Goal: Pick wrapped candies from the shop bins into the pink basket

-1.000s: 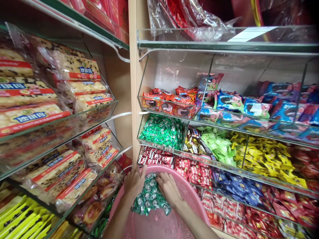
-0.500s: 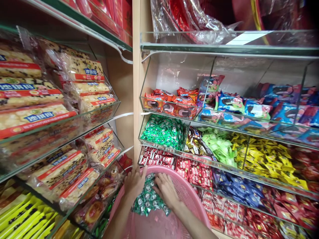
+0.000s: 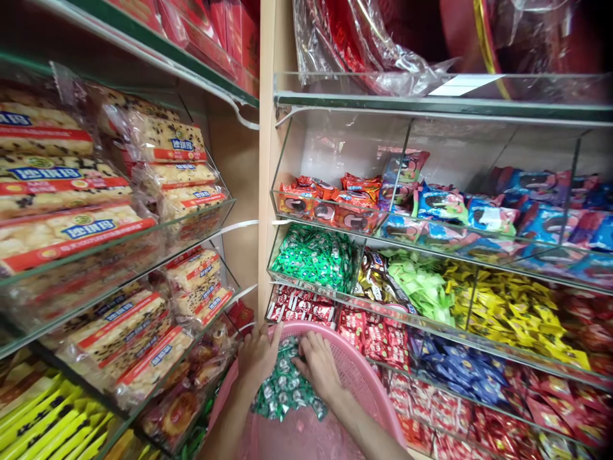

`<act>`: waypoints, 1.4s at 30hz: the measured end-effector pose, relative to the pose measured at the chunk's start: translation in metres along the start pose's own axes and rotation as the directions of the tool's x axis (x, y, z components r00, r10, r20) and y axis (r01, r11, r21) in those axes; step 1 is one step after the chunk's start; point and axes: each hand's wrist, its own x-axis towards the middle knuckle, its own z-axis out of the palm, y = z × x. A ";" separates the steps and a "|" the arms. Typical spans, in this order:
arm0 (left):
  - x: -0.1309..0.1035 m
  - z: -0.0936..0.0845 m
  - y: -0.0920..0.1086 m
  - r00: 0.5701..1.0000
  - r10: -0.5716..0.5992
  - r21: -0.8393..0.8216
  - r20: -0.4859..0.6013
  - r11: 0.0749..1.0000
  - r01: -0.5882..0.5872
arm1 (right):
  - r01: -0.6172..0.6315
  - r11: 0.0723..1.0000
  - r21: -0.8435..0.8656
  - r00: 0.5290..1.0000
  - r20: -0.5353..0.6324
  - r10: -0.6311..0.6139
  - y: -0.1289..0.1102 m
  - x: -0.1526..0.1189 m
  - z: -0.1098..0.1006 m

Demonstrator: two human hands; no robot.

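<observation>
A pink plastic basket (image 3: 357, 348) with a perforated side is low in the middle of the head view. Inside it lies a heap of green-wrapped candies (image 3: 282, 390). My left hand (image 3: 257, 356) is at the basket's far left, beside the candies, its thumb apart from the fingers; the fingertips are partly hidden. On the right edge of the heap rests my right hand (image 3: 320, 364), fingers slightly bent and spread, touching the wrappers. I see nothing gripped in either hand.
Behind the basket, glass-fronted bins hold green candies (image 3: 313, 259), red packets (image 3: 301, 305), yellow candies (image 3: 512, 306) and blue candies (image 3: 457, 364). Packaged sesame pastries (image 3: 90, 227) fill the left shelves. A wooden post (image 3: 266, 191) divides the two shelf units.
The view has shifted slightly, with the shelves sitting a little lower in it. My right hand's fingers look slightly more bent over the candies. My left hand has barely moved.
</observation>
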 end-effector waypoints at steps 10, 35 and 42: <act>0.000 0.007 -0.008 0.999 0.038 0.010 -0.020 0.999 -0.038 | 0.112 0.988 0.109 0.990 -0.101 -0.101 -0.021 0.026 -0.057; -0.003 -0.002 -0.012 0.994 -0.093 -0.071 0.055 0.993 0.097 | -0.212 0.938 -0.273 0.974 -0.142 0.179 0.010 0.164 -0.129; -0.004 0.000 -0.011 1.000 -0.006 0.023 0.023 1.000 0.006 | -0.037 0.999 0.001 0.946 -0.323 0.035 -0.011 0.125 -0.150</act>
